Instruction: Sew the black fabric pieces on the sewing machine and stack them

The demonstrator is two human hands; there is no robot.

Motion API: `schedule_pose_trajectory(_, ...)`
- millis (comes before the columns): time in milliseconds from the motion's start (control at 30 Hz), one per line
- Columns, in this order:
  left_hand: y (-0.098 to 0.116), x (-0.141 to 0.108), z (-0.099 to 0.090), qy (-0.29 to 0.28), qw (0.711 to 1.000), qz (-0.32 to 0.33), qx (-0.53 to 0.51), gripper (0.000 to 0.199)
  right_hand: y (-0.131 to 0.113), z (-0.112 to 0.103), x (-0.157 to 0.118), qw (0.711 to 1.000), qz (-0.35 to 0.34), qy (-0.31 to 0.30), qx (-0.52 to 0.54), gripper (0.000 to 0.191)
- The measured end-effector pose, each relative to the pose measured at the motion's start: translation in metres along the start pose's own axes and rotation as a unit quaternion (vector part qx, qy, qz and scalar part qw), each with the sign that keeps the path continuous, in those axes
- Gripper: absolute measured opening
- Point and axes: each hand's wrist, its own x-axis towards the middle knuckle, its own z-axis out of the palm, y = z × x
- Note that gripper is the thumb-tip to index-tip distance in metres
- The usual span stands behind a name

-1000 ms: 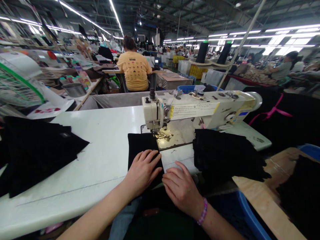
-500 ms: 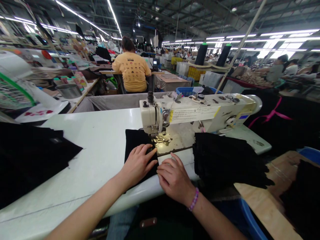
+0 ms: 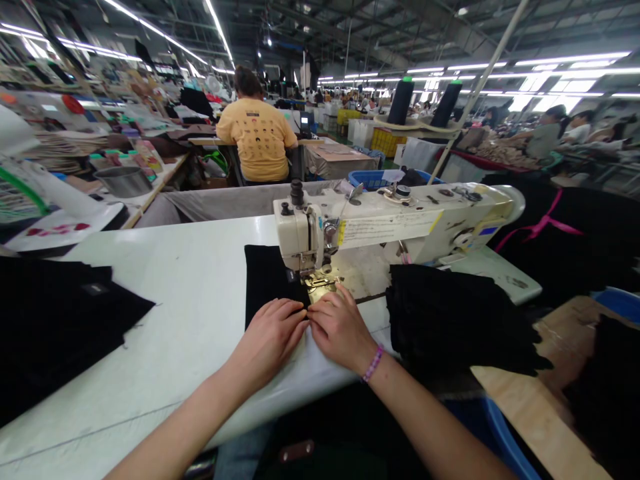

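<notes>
A fabric panel (image 3: 267, 277) is lying under the sewing machine (image 3: 380, 227) on the table (image 3: 190, 280), with stacked fabric (image 3: 450, 320) sitting to its right and a second stack (image 3: 55, 313) sitting to its left.

Near: black cloth (image 3: 270, 277) on white table (image 3: 165, 300); purple-pink beaded bracelet (image 3: 373, 363). Cream sewing machine (image 3: 300, 237), yellow-edged label (image 3: 387, 228). Right: pink ribbon (image 3: 543, 223). Far: yellow T-shirt (image 3: 257, 143), small dark print; blue crate (image 3: 373, 179).

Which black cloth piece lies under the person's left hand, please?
The single flat piece under the left hand, its far end at the sewing machine's presser foot; the other black cloth forms thicker heaps to either side.
</notes>
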Motion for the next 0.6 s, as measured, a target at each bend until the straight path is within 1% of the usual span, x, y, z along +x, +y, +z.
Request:
schedule_pose_trajectory(133, -0.009, 0.005, 0.001, -0.001, 1.000, -0.007, 0.010, 0.035, 0.004, 0.001, 0.010, 1.000, 0.007, -0.009, -0.003, 0.013)
schedule_pose_trajectory(333, -0.028, 0.019, 0.002, -0.027, 0.999, -0.003, 0.025, 0.037, 0.009, 0.008, 0.026, 0.999, 0.033, -0.024, -0.017, 0.011)
schedule_pose_trajectory(433, -0.037, 0.027, 0.002, -0.031, 0.999, -0.006, 0.025, 0.038, 0.010, 0.009, 0.034, 0.998, 0.045, -0.037, -0.022, 0.015)
schedule_pose_trajectory(500, -0.043, 0.032, 0.002, -0.031, 0.999, -0.012, 0.019, 0.040, 0.010, 0.008, 0.035, 0.997, 0.053, -0.049, -0.018, 0.018)
schedule_pose_trajectory(600, -0.051, 0.038, 0.003, -0.029, 0.999, -0.015, 0.013, 0.042, 0.006, 0.006, 0.029, 0.996, 0.072, -0.054, -0.005, 0.014)
